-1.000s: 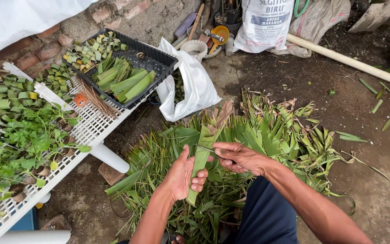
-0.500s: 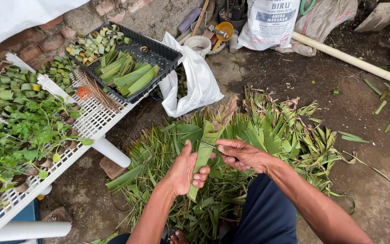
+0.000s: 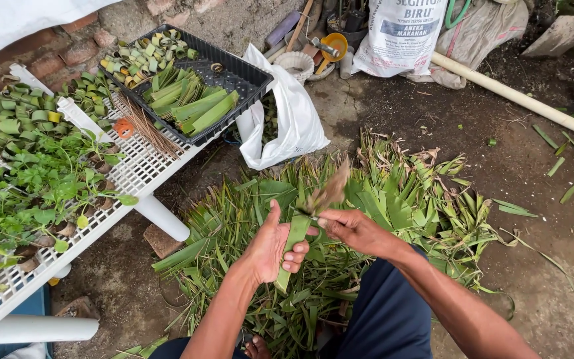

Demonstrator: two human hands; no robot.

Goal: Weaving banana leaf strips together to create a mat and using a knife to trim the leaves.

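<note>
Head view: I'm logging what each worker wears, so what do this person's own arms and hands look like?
Both hands are bare: no gloves, and no rings or watch that I can make out on the left hand or right hand. Both forearms are uncovered as far as the frame shows, with no sleeve in view. Dark blue trousers cover the lap.

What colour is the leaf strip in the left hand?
Green: the leaf strip in the left hand is plain mid-green, clearest in the head view.
</note>
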